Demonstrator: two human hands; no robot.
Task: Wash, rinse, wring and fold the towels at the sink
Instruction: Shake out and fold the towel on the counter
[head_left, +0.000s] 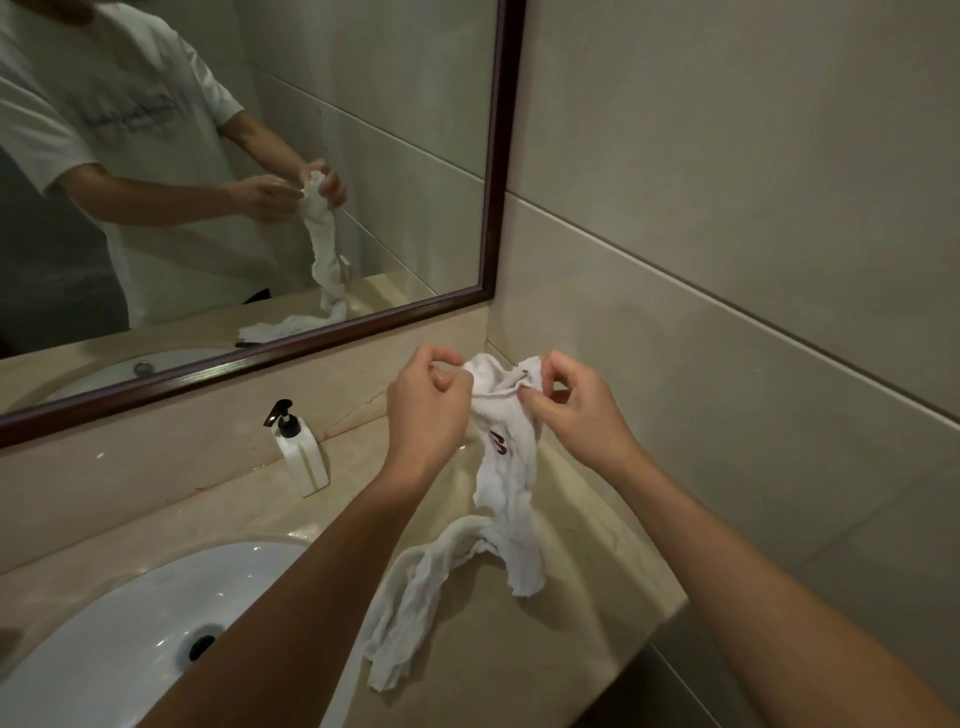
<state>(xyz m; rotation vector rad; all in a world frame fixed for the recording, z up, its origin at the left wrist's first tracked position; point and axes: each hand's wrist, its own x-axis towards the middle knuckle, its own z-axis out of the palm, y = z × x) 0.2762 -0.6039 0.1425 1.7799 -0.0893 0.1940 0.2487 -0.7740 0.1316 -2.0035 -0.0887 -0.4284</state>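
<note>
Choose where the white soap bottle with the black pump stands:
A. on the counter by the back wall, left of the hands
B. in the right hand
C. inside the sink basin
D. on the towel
A: the soap bottle stands upright on the counter against the back wall, left of both hands.

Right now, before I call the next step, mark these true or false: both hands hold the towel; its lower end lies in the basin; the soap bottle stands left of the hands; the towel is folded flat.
1. Both the left hand and the right hand grip the towel: true.
2. Its lower end lies in the basin: false, it trails on the counter.
3. The soap bottle stands left of the hands: true.
4. The towel is folded flat: false, it hangs crumpled.
</note>
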